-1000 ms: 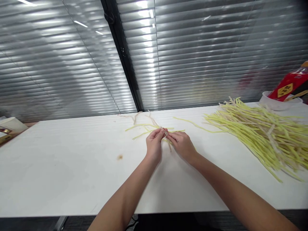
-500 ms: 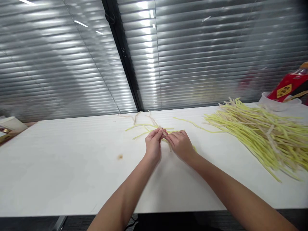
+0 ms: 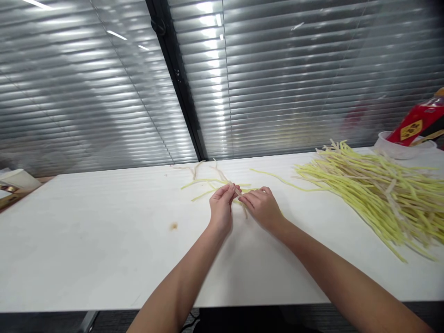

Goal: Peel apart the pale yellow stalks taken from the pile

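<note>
My left hand is closed, thumb and fingers pinching a pale beige pipe cleaner above the white table. Just to its right, my right hand has its fingers closed on the lower end of the same beige piece. Yellow pipe cleaners stick out to the left from behind the hands, and a beige end hangs below them. How the pieces join is hidden by my fingers. Thin beige pieces lie behind, near the table's back edge.
A large pile of yellow and beige pipe cleaners covers the right side of the table. A clear plastic bowl with a red package stands behind it. A white box sits far left. Window blinds rise behind.
My right hand has shifted very slightly right, away from the left, and a bit more of the beige piece shows between them. My left hand is nearly still.
</note>
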Demonstrator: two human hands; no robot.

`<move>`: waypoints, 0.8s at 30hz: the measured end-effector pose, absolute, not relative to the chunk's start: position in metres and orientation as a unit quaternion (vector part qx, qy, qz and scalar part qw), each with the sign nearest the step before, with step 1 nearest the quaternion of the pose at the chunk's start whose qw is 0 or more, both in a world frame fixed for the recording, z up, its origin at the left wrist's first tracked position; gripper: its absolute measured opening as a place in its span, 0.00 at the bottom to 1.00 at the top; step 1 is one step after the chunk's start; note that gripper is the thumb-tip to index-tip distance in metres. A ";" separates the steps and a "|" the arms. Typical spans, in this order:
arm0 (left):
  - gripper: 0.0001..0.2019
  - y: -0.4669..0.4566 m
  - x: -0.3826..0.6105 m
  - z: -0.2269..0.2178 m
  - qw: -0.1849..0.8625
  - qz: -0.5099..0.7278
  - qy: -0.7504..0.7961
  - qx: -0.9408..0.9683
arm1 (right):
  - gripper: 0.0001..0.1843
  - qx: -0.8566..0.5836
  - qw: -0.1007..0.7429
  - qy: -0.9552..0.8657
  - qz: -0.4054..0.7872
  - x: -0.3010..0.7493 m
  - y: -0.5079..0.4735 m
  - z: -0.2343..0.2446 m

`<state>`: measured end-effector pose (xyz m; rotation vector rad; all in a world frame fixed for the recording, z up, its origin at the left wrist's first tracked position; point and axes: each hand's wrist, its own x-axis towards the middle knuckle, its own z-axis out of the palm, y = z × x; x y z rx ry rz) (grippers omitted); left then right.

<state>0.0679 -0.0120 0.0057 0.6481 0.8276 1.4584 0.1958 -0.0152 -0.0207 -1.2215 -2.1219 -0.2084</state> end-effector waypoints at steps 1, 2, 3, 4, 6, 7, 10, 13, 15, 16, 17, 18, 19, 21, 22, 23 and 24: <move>0.10 -0.012 0.068 0.006 0.623 0.635 0.360 0.281 | 0.18 -0.467 0.331 -0.816 -0.084 0.195 -0.015 -0.021; 0.10 -0.012 0.068 0.005 0.623 0.636 0.360 0.280 | 0.18 -0.466 0.326 -0.818 -0.087 0.195 -0.015 -0.021; 0.10 -0.012 0.068 0.005 0.623 0.636 0.360 0.279 | 0.18 -0.466 0.321 -0.820 -0.091 0.194 -0.015 -0.021; 0.10 -0.012 0.068 0.004 0.623 0.635 0.361 0.279 | 0.18 -0.466 0.316 -0.821 -0.093 0.194 -0.015 -0.021; 0.10 -0.012 0.068 0.003 0.623 0.634 0.361 0.281 | 0.19 -0.468 0.309 -0.822 -0.092 0.193 -0.014 -0.021; 0.10 -0.012 0.068 0.002 0.623 0.634 0.361 0.282 | 0.19 -0.470 0.308 -0.822 -0.088 0.193 -0.014 -0.021; 0.11 -0.011 0.068 0.001 0.616 0.642 0.365 0.273 | 0.19 -0.480 0.305 -0.820 -0.059 0.194 -0.015 -0.021; 0.11 -0.007 0.064 0.002 0.594 0.668 0.382 0.234 | 0.14 -0.493 0.289 -0.820 -0.026 0.196 -0.018 -0.021; 0.10 -0.003 0.059 0.004 0.576 0.686 0.399 0.199 | 0.16 -0.505 0.267 -0.821 -0.011 0.196 -0.021 -0.020; 0.09 -0.001 0.056 0.004 0.571 0.691 0.405 0.182 | 0.17 -0.510 0.254 -0.822 -0.006 0.196 -0.021 -0.020; 0.09 0.001 0.054 0.005 0.570 0.694 0.409 0.164 | 0.17 -0.514 0.242 -0.823 -0.003 0.196 -0.022 -0.020; 0.08 0.002 0.052 0.006 0.574 0.694 0.409 0.148 | 0.16 -0.517 0.233 -0.824 -0.002 0.196 -0.022 -0.020; 0.07 0.003 0.051 0.006 0.580 0.692 0.408 0.135 | 0.15 -0.518 0.227 -0.825 -0.004 0.196 -0.022 -0.021; 0.06 0.004 0.051 0.006 0.593 0.682 0.410 0.121 | 0.15 -0.515 0.229 -0.826 -0.009 0.196 -0.021 -0.022; 0.05 0.004 0.051 0.006 0.598 0.676 0.413 0.120 | 0.15 -0.514 0.235 -0.825 -0.011 0.196 -0.020 -0.023; 0.05 0.004 0.052 0.005 0.601 0.671 0.417 0.123 | 0.15 -0.513 0.244 -0.823 -0.012 0.196 -0.020 -0.023; 0.06 0.004 0.052 0.005 0.603 0.665 0.421 0.127 | 0.15 -0.512 0.255 -0.820 -0.010 0.196 -0.019 -0.023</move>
